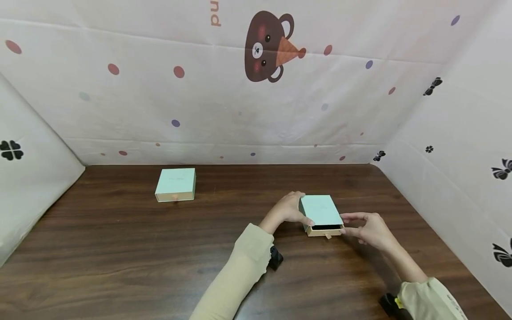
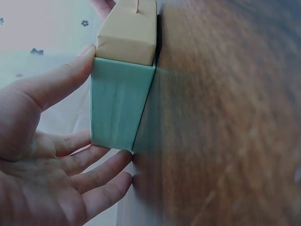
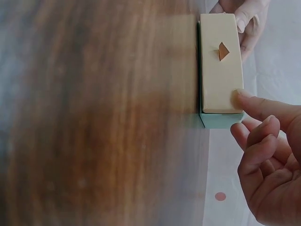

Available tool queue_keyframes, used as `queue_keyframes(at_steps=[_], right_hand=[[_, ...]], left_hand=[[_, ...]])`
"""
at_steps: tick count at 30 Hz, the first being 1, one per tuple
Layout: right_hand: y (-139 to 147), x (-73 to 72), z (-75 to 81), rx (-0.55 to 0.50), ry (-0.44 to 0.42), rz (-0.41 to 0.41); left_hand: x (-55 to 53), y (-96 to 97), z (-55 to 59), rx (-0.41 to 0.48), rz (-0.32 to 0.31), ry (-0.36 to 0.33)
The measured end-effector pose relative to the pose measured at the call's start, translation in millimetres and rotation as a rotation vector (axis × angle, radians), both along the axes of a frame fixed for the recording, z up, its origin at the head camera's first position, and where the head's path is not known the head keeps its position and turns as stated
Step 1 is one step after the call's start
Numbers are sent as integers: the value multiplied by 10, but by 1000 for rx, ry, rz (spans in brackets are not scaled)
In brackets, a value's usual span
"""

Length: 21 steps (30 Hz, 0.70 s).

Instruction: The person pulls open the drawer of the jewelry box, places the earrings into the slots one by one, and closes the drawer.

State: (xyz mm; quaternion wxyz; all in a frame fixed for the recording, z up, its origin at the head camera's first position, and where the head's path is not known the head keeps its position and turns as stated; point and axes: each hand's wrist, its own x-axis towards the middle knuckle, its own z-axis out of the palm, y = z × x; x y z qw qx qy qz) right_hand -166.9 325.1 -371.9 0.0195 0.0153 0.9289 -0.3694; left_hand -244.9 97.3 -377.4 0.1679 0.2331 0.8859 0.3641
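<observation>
A mint-green drawer box (image 1: 321, 210) lies on the table at the right, its cream drawer (image 1: 325, 232) sticking partly out at the near side with a dark gap above it. A small tan ribbon tab (image 3: 223, 52) shows on the drawer's front. My left hand (image 1: 289, 208) grips the green sleeve (image 2: 121, 103) from the left, thumb at its near edge and fingers at the far end. On the right side, my right hand (image 1: 370, 229) holds the box's near corner. Its thumb (image 3: 254, 106) presses the drawer front, with the other fingers curled beside the sleeve.
A second mint-green drawer box (image 1: 176, 183) stands at the back left of the brown wooden table (image 1: 120, 249), its drawer pushed in. White printed cloth (image 1: 200, 98) walls off the back and both sides. Black cameras (image 1: 275, 258) are strapped at the wrists.
</observation>
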Motion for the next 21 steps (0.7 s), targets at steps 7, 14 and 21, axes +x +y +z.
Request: queue_keyframes(at_steps=[7, 14, 21], right_hand=[[-4, -24, 15, 15, 4, -4], [-31, -60, 22, 14, 11, 5], [-40, -66, 14, 44, 24, 6]], left_hand=[[-9, -5, -2, 11, 1, 4], [-13, -13, 36, -3, 14, 4], [0, -8, 28, -3, -5, 5]])
